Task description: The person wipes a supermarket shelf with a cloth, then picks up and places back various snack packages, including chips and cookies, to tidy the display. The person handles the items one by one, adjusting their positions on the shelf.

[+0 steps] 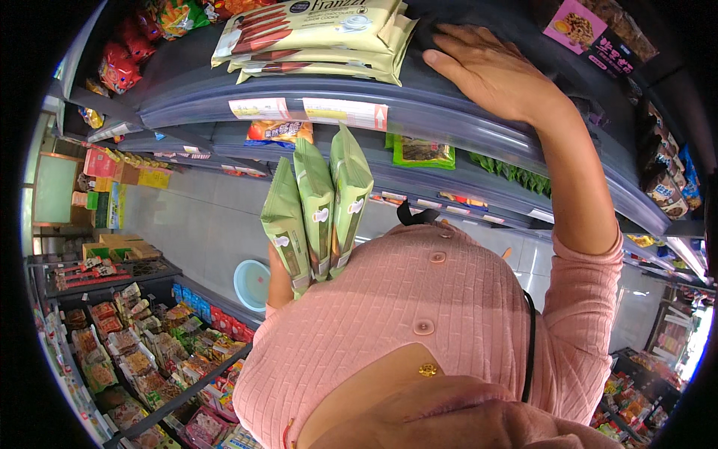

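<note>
My left hand [276, 269], mostly hidden, holds three pale green snack packets [317, 216] upright in front of my pink top. The packets stand side by side, fanned slightly at their upper ends. My right hand [485, 73] is stretched over the dark upper shelf [179, 78], fingers extended with nothing in them. Whether it touches the shelf surface I cannot tell. Just left of its fingertips lies a stack of cream-coloured Franzzi cookie packets [308, 45], showing chocolate-filled sticks on the wrapper.
Price labels [345, 112] line the shelf's front edge. Red snack bags [119, 67] sit at the upper left, a pink-labelled pack [578, 28] at the upper right. Lower shelves hold a green snack bag [423, 152]. A light blue basin [252, 285] stands near a snack display bin [168, 337].
</note>
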`<state>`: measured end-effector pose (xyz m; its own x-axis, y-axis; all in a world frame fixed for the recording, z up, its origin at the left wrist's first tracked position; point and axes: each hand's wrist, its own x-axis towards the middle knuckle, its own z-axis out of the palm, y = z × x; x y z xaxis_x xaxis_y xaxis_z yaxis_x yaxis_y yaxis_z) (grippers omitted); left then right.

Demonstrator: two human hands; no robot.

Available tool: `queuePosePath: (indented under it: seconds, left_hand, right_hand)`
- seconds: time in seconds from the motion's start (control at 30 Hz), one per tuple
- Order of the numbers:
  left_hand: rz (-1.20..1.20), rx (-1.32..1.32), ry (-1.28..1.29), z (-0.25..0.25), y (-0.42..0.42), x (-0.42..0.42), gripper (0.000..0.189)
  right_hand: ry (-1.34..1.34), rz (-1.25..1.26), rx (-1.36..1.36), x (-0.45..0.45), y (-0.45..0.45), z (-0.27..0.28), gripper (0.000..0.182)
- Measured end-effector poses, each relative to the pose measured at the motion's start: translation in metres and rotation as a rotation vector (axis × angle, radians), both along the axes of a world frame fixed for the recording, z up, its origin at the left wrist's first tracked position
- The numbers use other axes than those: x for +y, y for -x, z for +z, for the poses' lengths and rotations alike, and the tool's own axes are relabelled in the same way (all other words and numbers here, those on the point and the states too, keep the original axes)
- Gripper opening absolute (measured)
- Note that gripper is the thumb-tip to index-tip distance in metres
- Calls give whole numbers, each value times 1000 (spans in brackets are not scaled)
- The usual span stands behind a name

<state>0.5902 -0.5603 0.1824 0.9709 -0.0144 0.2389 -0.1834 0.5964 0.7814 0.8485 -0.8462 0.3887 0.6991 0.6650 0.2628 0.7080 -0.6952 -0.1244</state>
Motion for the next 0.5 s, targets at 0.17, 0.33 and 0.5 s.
queuePosePath:
  seconds: [0.17,0.33,0.5]
  left_hand:
    - [9,-12,-3,2,-4,-3,65]
    - [-1,-19,-14,6,-17,-4,64]
    - [-20,-17,-39,14,-24,-7,62]
  right_hand:
    - [58,150,144,1,2,9,65]
    - [-5,256,211,-12,22,20,56]
    - [-180,414,32,-33,18,1,37]
